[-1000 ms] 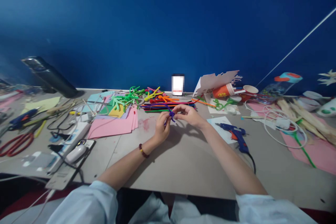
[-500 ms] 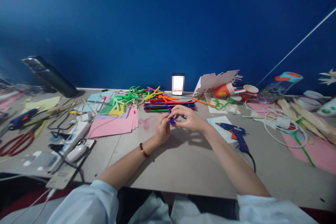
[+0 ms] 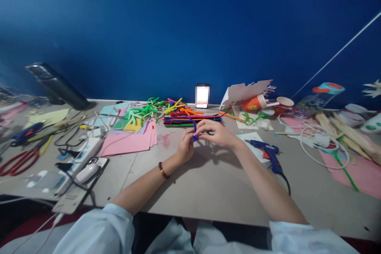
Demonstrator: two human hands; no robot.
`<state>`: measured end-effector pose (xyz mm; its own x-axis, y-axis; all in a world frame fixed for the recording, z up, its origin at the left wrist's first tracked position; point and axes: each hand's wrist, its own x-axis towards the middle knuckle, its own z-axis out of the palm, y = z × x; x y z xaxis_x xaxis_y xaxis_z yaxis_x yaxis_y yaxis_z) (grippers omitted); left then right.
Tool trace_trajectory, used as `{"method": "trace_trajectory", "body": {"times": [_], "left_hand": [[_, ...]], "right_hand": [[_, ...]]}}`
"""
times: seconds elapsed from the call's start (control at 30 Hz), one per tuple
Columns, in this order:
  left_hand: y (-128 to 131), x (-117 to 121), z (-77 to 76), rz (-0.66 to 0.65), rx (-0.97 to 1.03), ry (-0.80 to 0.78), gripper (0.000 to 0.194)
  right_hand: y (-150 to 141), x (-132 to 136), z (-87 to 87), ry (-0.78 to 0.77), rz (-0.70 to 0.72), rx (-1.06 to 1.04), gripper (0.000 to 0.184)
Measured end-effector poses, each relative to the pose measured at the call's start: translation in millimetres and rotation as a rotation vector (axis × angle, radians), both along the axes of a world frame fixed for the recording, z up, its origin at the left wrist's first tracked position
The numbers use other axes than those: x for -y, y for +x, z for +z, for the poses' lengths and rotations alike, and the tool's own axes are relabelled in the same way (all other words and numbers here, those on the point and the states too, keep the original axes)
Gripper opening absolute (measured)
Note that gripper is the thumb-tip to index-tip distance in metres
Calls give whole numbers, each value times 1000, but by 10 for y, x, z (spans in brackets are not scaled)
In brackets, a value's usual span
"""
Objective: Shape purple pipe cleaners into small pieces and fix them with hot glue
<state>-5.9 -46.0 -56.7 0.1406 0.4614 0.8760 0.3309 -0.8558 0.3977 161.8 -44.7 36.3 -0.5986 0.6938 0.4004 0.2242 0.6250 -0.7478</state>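
A purple pipe cleaner is pinched between my two hands above the middle of the table. Its lower part is bunched up, and a loose length curves up and to the left above my fingers. My left hand grips it from the left, fingers closed. From the right, the thumb and fingertips of my right hand close on it too. Just behind my hands lies a bundle of straight pipe cleaners in several colours. How the fingertips meet the purple piece is partly hidden.
Pink paper sheets and a heap of green bent pipe cleaners lie left. A phone stands against the wall. To the right are a blue glue gun and paper cups; far left, red-handled scissors and a power strip.
My right fingers have shifted slightly and straightened somewhat around the purple pipe cleaner. Its loose end stands a little further right. My left hand has barely moved.
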Motion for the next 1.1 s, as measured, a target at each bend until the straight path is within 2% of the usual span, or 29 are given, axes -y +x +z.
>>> {"method": "trace_trajectory", "body": {"times": [0.13,0.27,0.37,0.5,0.57,0.77,0.87,1.1], "left_hand": [[-1,32,13,-64,-6,-113,21],[16,86,41,-194,86,-389,26],[28,104,66,-240,174,-515,27],[35,98,104,-216,200,-512,28],[45,96,120,-206,230,-568,33],[82,49,126,-350,401,-921,40],[83,7,131,-376,434,-992,41],[66,-31,155,-409,463,-1039,43]], "right_hand": [[-16,-19,-49,129,-89,16,10],[-16,-31,-60,154,-149,-10,9],[-34,-28,-72,59,-187,-35,9],[-102,-7,-97,-28,-249,-76,8],[-136,-2,-116,-71,-249,-110,8],[-170,-81,-280,-458,-256,-253,19],[-172,-143,-383,-649,-253,-347,27],[-193,-204,-493,-750,-234,-438,33]]}}
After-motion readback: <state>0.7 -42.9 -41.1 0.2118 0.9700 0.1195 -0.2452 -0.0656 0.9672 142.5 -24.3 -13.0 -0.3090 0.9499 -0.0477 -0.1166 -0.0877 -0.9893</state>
